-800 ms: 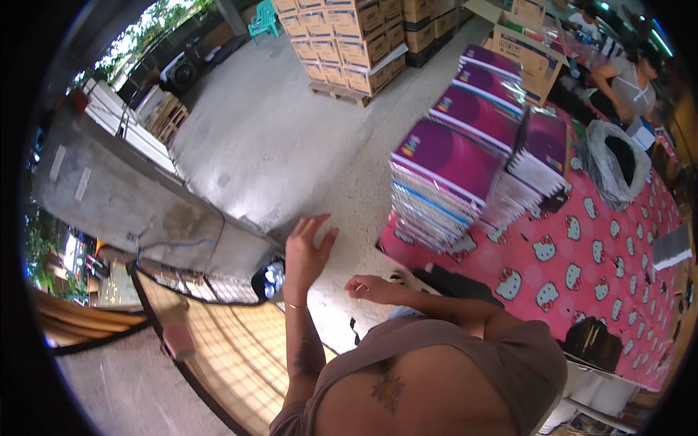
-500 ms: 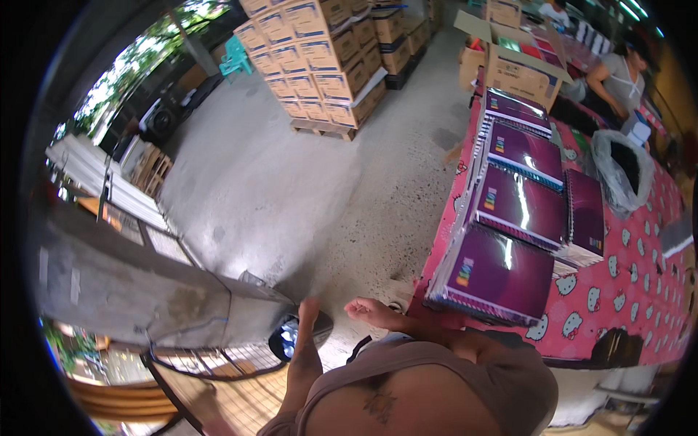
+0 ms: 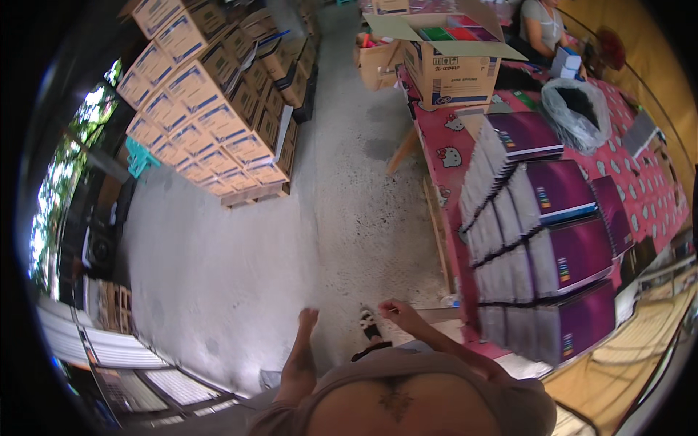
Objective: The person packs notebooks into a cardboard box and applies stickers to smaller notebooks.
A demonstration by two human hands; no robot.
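Observation:
My left hand (image 3: 308,317) hangs low over the concrete floor, small and foreshortened, so its fingers are hard to read. To the right, my right hand (image 3: 396,312) is held in front of my body with the fingers loosely bent and somewhat apart; nothing shows in it. Neither hand touches anything. Nearest to the right hand are tall stacks of purple spiral notebooks (image 3: 578,254), lined up along the edge of a table with a pink patterned cover (image 3: 448,156). My shoe (image 3: 368,322) shows on the floor between the hands.
Brown cartons (image 3: 196,102) are piled high on a wooden pallet (image 3: 254,195) at the left. An open carton (image 3: 458,76) with colourful notebooks stands on the table, near a clear plastic bag (image 3: 574,120). A person (image 3: 544,29) sits beyond it. Concrete floor (image 3: 349,218) runs between pallet and table.
I have moved forward along the table. The notebook stacks now lie closer on my right, the carton pile has shifted left, and the concrete pillar on the left has passed out of view.

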